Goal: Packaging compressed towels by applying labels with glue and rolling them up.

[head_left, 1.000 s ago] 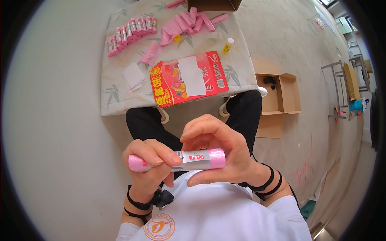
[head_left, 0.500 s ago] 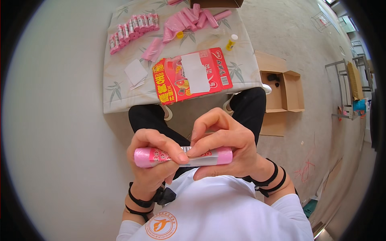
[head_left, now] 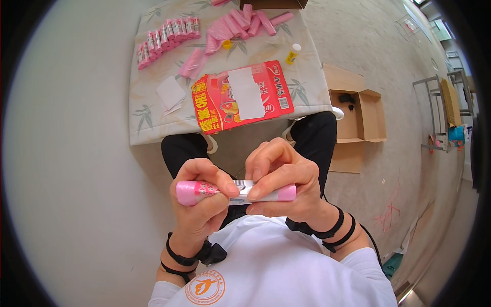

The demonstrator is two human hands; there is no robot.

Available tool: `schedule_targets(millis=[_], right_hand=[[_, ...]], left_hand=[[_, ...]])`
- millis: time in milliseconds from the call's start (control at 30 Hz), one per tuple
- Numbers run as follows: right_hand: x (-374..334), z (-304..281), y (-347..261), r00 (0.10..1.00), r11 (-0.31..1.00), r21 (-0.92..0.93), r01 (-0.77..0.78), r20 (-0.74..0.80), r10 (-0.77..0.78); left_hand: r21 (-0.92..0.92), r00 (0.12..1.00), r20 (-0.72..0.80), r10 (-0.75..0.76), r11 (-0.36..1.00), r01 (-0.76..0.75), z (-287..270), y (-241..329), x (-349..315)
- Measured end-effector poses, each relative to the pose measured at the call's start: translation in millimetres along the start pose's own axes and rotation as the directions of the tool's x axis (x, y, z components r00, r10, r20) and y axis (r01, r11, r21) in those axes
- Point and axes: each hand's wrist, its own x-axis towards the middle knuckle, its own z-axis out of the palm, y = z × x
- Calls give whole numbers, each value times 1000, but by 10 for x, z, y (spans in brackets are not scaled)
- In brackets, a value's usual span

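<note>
Roll (head_left: 243,192) in front of table (head_left: 171,125)

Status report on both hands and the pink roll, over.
Left hand gripping pink roll, left half. Right hand on right half. Nothing visibly in the way.

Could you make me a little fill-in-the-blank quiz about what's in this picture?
1. The left hand and right hand hold one labelled plastic roll, whose two ends are coloured ____.
2. The glue stick on the table has a yellow body and a ____ top.
3. A white paper sheet lies on flat packaging that is mostly ____.
4. The open cardboard box on the floor lies to the table's ____.

Missing words: pink; white; red; right.
</note>
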Motion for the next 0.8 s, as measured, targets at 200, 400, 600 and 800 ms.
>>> schedule_targets(millis=[200, 400, 600, 800], right_hand=[[-7, 27, 29, 1000, 995, 100, 0, -20, 2], [-54, 41, -48, 993, 960, 263, -96, -47, 112], [-91, 106, -24, 970, 903, 401, -156, -111, 217], [-78, 180, -34, 879, 706, 662, -251, -149, 452]], left_hand=[[-73, 997, 70, 18, 997, -13, 31, -12, -4], [-248, 972, 234, -2, 967, 62, 35, -72, 46], [-428, 938, 348, -4, 889, 163, -86, -197, 109], [-478, 927, 374, 18, 861, 176, -78, -255, 199]])
